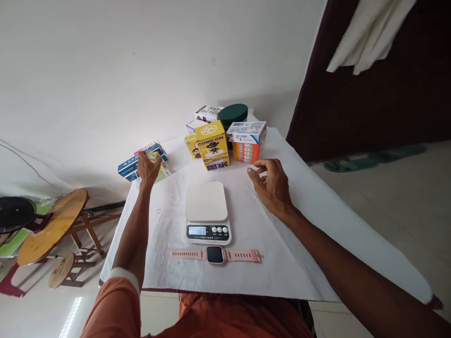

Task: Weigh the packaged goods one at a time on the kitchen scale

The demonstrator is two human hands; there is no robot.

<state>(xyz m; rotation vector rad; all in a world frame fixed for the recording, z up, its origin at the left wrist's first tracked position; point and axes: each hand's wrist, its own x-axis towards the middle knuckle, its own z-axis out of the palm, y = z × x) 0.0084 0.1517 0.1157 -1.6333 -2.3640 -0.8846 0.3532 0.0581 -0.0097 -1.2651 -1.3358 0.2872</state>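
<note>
My left hand is at the table's far left, among small cartons, its fingers closed on a yellow-green box that they partly hide. A blue box lies beside that hand, and another blue carton is just behind it. My right hand hovers over the right side of the cloth, fingers curved and apart, holding nothing. Between the hands sits a white kitchen scale with a bare platform; its display seems to read 363. A pink-strapped smartwatch lies flat in front of the scale.
Behind the scale stand a yellow box, an orange box with a white box on top, and a dark green lidded tub. White cloth covers the table. A wooden stool is at lower left.
</note>
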